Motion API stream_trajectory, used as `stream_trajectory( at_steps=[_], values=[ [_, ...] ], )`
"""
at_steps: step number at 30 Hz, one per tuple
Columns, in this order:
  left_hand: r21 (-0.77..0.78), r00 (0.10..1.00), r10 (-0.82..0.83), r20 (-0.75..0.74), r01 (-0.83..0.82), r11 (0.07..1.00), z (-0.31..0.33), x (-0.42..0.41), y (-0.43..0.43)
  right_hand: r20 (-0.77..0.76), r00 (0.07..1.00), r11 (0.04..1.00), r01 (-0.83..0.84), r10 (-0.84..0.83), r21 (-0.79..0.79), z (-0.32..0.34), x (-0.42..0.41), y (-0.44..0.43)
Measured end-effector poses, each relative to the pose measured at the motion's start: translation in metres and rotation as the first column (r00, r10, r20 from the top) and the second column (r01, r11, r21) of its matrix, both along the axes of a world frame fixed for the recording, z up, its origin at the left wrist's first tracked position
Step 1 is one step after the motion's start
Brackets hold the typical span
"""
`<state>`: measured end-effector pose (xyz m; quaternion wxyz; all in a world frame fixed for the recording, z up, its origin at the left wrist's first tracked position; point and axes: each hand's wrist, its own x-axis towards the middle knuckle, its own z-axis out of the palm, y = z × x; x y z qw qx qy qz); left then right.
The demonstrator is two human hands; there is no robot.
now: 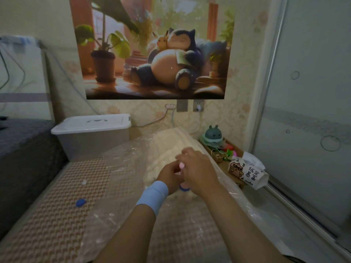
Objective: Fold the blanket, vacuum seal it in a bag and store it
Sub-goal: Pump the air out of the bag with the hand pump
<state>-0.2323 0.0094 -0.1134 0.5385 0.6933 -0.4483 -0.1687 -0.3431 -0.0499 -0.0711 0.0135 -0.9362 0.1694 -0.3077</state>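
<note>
Well, from my seat I start at the left: the lidded storage box (91,130) stands closed at the head of the bed (57,205), likely where the sealed bag is meant to go. The blue cap (80,203) lies loose on the bed, taken off so the valve is free. The clear bag (121,168) lies flat with the folded blanket (171,143) inside, ready for the air to be drawn out. My left hand (169,177) curls round the base of a pink pump (181,165), steadying it, I judge, on the blue valve (184,189). My right hand (197,168) closes over its top, placed to work it. Blur hides the finer finger detail. The tissue pack (248,173) sits at the right, clear of the work.
</note>
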Motion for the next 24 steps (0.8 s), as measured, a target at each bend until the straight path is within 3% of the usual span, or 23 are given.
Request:
stream_trajectory(
  at_steps=[2,4,7,9,11,12,14,16,17,19,20,22,24],
  values=[
    [-0.008,1.0,0.002,-0.018,-0.003,1.0,0.001,0.003,0.001,-0.022,0.999,1.0,-0.024,0.023,-0.008,0.008,0.0,-0.001],
    [-0.046,0.999,-0.026,-0.038,0.024,0.999,0.003,0.003,0.002,0.182,0.979,0.994,-0.074,0.088,-0.084,0.033,-0.008,0.008],
    [-0.073,0.998,-0.053,-0.029,0.051,0.996,0.002,0.002,-0.001,0.583,0.779,0.955,-0.065,0.229,-0.289,0.068,-0.023,0.022],
    [-0.05,0.999,-0.051,-0.013,0.05,0.997,0.001,-0.002,-0.002,0.68,0.68,0.933,-0.018,0.276,-0.361,0.075,-0.026,0.028],
    [-0.028,0.999,-0.053,0.009,0.053,0.998,-0.001,-0.004,-0.004,0.641,0.734,0.945,-0.002,0.224,-0.328,0.06,-0.021,0.022],
    [-0.018,0.999,-0.048,0.019,0.049,0.999,-0.001,-0.005,-0.004,0.567,0.808,0.964,-0.005,0.16,-0.265,0.047,-0.017,0.019],
    [0.002,1.0,-0.023,0.009,0.023,1.0,0.0,-0.003,-0.002,0.219,0.975,0.995,-0.007,0.029,-0.1,0.021,-0.009,0.006],
    [0.013,1.0,-0.005,-0.022,0.005,1.0,-0.001,0.001,-0.001,-0.103,0.995,1.0,0.0,-0.003,-0.031,0.007,-0.005,0.0],
    [0.013,1.0,-0.003,-0.028,0.004,1.0,-0.001,0.002,0.0,-0.111,0.993,1.0,-0.027,0.027,0.004,0.009,-0.006,0.0],
    [-0.016,0.999,-0.018,-0.048,0.017,1.0,-0.001,0.004,0.0,0.099,0.988,0.991,-0.123,0.118,0.049,0.028,-0.011,0.005],
    [-0.038,0.997,-0.035,-0.067,0.032,0.999,0.0,0.004,0.0,0.252,0.955,0.987,-0.158,0.154,-0.006,0.041,-0.014,0.009],
    [-0.065,0.995,-0.056,-0.087,0.05,0.997,-0.001,0.004,-0.003,0.506,0.835,0.973,-0.146,0.218,-0.177,0.065,-0.023,0.016],
    [-0.057,0.997,-0.043,-0.06,0.04,0.998,0.0,0.001,-0.005,0.633,0.729,0.956,-0.101,0.26,-0.276,0.077,-0.027,0.021]
  ],
)
